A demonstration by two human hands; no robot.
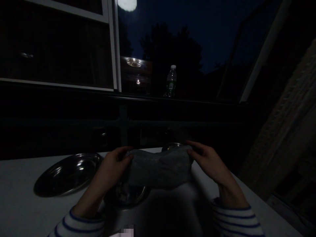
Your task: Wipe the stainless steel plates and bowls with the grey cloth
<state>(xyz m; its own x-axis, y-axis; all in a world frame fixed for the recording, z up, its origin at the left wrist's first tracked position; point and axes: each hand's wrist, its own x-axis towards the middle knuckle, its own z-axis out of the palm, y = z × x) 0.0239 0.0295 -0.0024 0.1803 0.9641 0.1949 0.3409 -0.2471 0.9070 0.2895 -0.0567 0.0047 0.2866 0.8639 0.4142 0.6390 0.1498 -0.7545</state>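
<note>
Both my hands hold a grey cloth (pixel 159 169) stretched between them above the white counter. My left hand (pixel 111 169) is closed on the cloth's left end. At the right end, my right hand (pixel 208 161) pinches the cloth with its fingers. Under the cloth and my left hand sits a metal bowl (pixel 128 196), partly hidden. The rim of another metal dish (pixel 171 145) shows just behind the cloth. I wear white sleeves with blue stripes.
A wide steel plate (pixel 66 174) lies on the white counter (pixel 22 204) to the left. A plastic bottle (pixel 171 81) stands on the window ledge ahead. The window is dark, and a wall rises at the right. The scene is dim.
</note>
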